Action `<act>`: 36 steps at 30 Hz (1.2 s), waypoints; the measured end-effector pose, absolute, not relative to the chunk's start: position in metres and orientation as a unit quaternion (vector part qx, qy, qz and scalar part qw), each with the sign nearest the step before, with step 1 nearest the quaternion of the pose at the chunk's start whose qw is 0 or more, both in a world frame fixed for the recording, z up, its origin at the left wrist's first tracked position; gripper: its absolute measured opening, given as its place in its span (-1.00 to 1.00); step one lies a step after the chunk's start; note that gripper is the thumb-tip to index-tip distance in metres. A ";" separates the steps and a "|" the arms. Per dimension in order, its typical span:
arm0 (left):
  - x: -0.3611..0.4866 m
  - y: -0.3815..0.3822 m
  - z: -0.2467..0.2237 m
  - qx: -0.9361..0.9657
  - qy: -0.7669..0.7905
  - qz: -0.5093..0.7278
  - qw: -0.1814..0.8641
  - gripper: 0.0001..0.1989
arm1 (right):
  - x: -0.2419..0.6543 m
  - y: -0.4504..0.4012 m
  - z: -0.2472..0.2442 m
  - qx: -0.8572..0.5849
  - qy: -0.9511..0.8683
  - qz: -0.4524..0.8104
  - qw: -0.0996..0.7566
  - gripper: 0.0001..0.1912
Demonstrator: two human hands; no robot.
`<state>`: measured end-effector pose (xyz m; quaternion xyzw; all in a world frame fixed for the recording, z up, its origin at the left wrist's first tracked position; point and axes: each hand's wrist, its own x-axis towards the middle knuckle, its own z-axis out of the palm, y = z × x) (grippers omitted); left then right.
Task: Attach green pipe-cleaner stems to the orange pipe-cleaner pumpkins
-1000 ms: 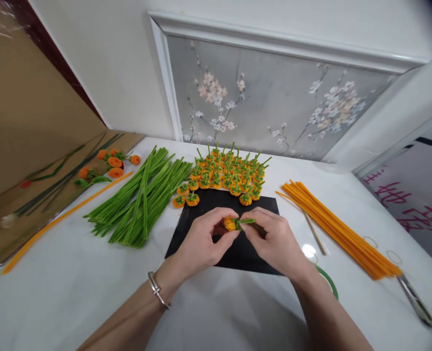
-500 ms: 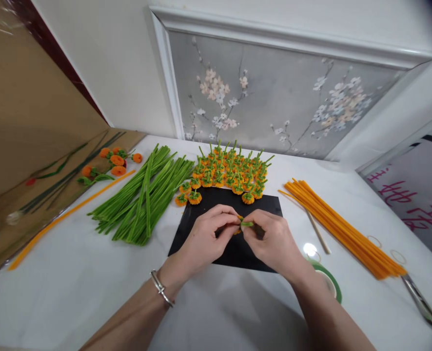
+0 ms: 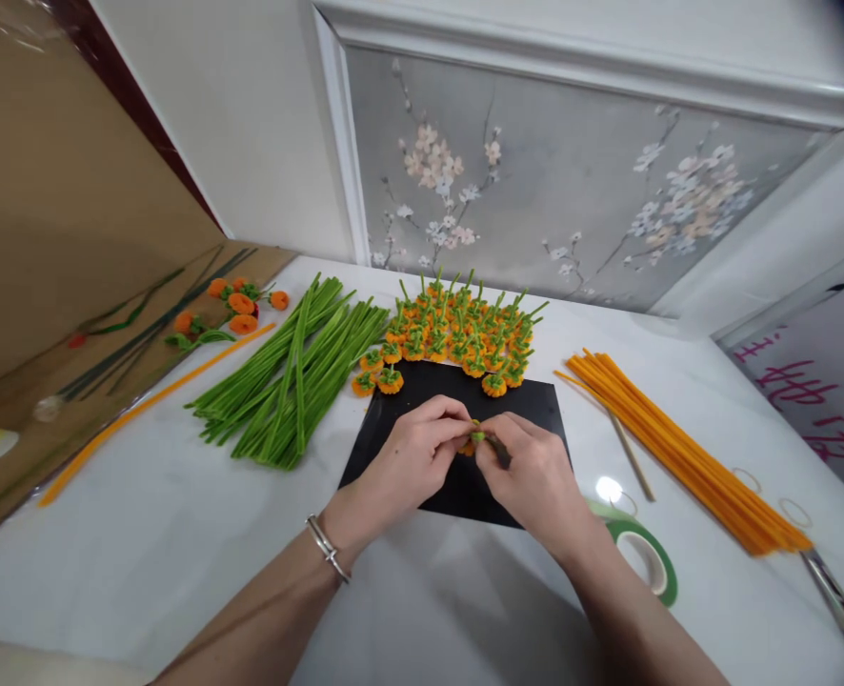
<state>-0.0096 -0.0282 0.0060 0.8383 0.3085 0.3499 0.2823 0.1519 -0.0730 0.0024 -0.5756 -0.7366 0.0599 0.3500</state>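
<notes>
Over a black mat (image 3: 393, 419), both hands meet at a small orange pipe-cleaner flower (image 3: 468, 447) with green on top, mostly covered by fingers. My left hand (image 3: 416, 455), with a silver bangle on its wrist, is closed and pinches the flower from the left. From the right, my right hand (image 3: 536, 472) has thumb and forefinger closed on its green part. Just beyond the mat stands a cluster of finished-looking orange flowers (image 3: 437, 341), each with green leaves and many with an upright green stem.
Green pipe cleaners (image 3: 286, 381) lie in a pile at left, with one orange pipe cleaner (image 3: 143, 408) and orange blooms (image 3: 242, 303) beyond. At right are an orange bundle (image 3: 686, 448), a thin stick (image 3: 633, 457), green tape (image 3: 669, 572) and scissors (image 3: 840, 600).
The view has shifted slightly, so things appear a little farther right. The green piece at my right fingertips, which stuck out to the right, now shows as a small bit between the fingers.
</notes>
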 end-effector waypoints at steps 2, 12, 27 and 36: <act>-0.010 -0.028 0.006 0.841 0.303 0.352 0.277 -0.75 | 0.152 -0.073 0.002 -0.580 -0.735 0.065 0.345 -0.83; -0.010 -0.025 0.005 0.767 0.345 0.368 0.396 -0.85 | 0.161 -0.073 0.017 -0.537 -0.719 0.203 0.391 -0.88; -0.001 -0.031 0.000 0.730 0.374 0.410 0.399 -0.84 | 0.157 -0.073 0.016 -0.553 -0.728 0.144 0.380 -0.84; 0.002 -0.035 0.004 0.752 0.368 0.439 0.327 -0.84 | 0.151 -0.078 0.008 -0.561 -0.733 0.039 0.382 -0.79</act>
